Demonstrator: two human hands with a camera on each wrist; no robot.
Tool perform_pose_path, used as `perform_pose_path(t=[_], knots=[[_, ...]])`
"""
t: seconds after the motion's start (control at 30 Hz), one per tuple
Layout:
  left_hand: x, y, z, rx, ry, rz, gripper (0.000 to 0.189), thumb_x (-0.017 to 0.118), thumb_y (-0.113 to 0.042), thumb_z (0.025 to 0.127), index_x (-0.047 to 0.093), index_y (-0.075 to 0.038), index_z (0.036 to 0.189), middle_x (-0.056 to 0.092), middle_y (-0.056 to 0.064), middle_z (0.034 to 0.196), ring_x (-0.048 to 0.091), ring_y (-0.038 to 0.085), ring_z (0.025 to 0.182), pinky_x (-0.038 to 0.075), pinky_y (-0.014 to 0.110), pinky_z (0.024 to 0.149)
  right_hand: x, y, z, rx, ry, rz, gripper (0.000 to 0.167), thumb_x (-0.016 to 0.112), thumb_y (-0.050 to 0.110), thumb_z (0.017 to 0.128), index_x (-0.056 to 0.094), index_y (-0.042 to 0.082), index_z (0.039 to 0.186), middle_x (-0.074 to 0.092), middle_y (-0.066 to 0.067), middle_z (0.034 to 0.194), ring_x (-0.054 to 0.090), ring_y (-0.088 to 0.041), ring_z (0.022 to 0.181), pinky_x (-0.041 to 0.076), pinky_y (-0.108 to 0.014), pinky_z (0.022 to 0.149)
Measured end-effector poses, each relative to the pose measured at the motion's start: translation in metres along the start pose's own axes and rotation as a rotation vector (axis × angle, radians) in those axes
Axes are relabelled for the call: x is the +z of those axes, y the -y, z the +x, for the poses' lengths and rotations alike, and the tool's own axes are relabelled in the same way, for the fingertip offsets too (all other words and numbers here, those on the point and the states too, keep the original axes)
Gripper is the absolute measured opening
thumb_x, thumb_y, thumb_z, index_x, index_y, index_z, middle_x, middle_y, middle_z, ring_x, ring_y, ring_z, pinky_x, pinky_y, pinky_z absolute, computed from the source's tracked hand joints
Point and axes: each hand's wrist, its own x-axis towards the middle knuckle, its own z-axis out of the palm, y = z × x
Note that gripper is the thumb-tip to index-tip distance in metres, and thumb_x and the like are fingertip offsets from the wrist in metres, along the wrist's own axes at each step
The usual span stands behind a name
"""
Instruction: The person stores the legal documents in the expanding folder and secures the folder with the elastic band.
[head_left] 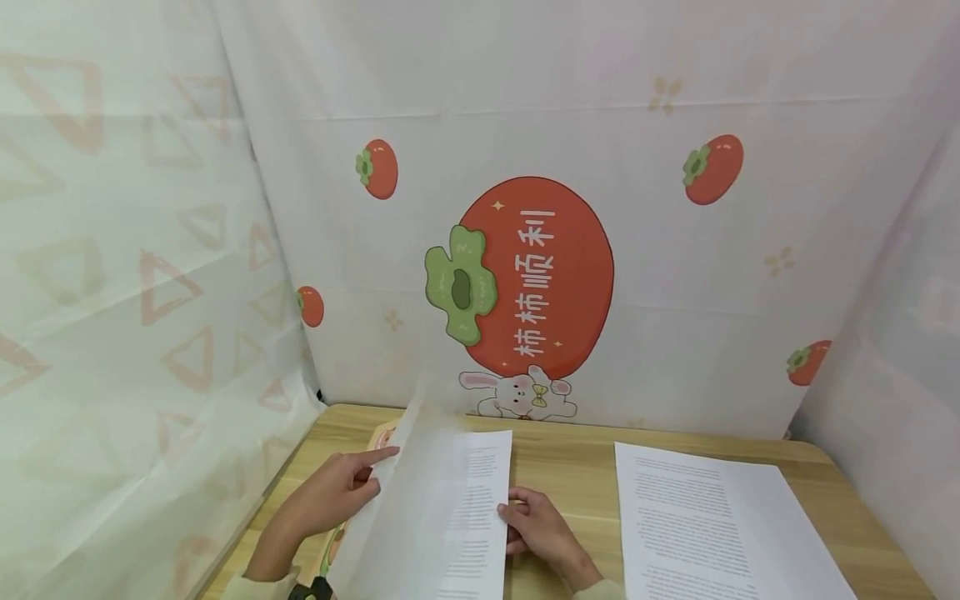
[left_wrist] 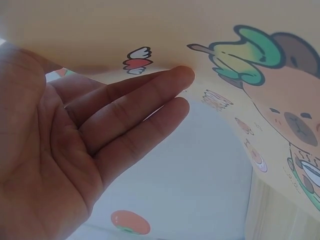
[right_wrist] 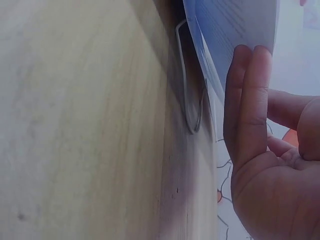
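Note:
A folder [left_wrist: 90, 30] with a cream cartoon-printed cover lies opened, its whitish translucent sheet [head_left: 420, 492] raised at a slant. My left hand [head_left: 341, 492] holds the cover's side. In the head view its index finger and thumb show against the pale inner face; in the left wrist view the other fingers lie along the printed outside. Printed paper [head_left: 483, 508] sits at the folder's right side, partly veiled by the translucent sheet. Its right edge is pinched by my right hand [head_left: 542, 529], thumb on top and fingers beneath. A bent metal wire loop [right_wrist: 185, 90] shows under the paper in the right wrist view.
Another set of printed paper [head_left: 690, 525] lies on the right of the wooden table [head_left: 566, 467]. A printed cloth [head_left: 637, 350] with persimmons and a rabbit hangs at the back; further cloths enclose both sides.

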Motion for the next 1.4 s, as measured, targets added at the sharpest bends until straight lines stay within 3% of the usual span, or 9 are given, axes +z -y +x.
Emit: perform_pose_path(t=[0.83, 1.13, 1.4], knots=[[0.004, 0.001, 0.002, -0.009, -0.011, -0.008, 0.045, 0.054, 0.002, 0.097, 0.064, -0.005, 0.140, 0.023, -0.015, 0.056, 0.015, 0.000, 0.050, 0.028, 0.020, 0.050, 0.020, -0.003, 0.012, 0.019, 0.057, 0.068, 0.028, 0.051, 0.004, 0.105, 0.059, -0.008, 0.129, 0.071, -0.013, 0.092, 0.069, -0.021, 0.068, 0.059, -0.034, 0.059], [0.004, 0.000, 0.003, 0.003, -0.011, -0.002, 0.043, 0.054, 0.001, 0.098, 0.063, -0.005, 0.140, 0.024, -0.016, 0.056, 0.016, 0.000, 0.050, 0.028, 0.019, 0.051, 0.026, -0.006, 0.015, 0.038, 0.071, 0.066, 0.027, 0.049, 0.003, 0.103, 0.062, -0.006, 0.125, 0.069, -0.012, 0.085, 0.066, -0.018, 0.065, 0.059, -0.035, 0.058], [0.004, 0.000, 0.002, -0.005, -0.013, 0.011, 0.043, 0.054, 0.001, 0.098, 0.063, -0.005, 0.140, 0.024, -0.016, 0.055, 0.016, 0.000, 0.050, 0.029, 0.019, 0.051, 0.032, -0.006, 0.018, 0.048, 0.100, 0.071, 0.030, 0.049, 0.002, 0.100, 0.062, -0.005, 0.126, 0.070, -0.013, 0.089, 0.067, -0.019, 0.067, 0.059, -0.036, 0.060]])
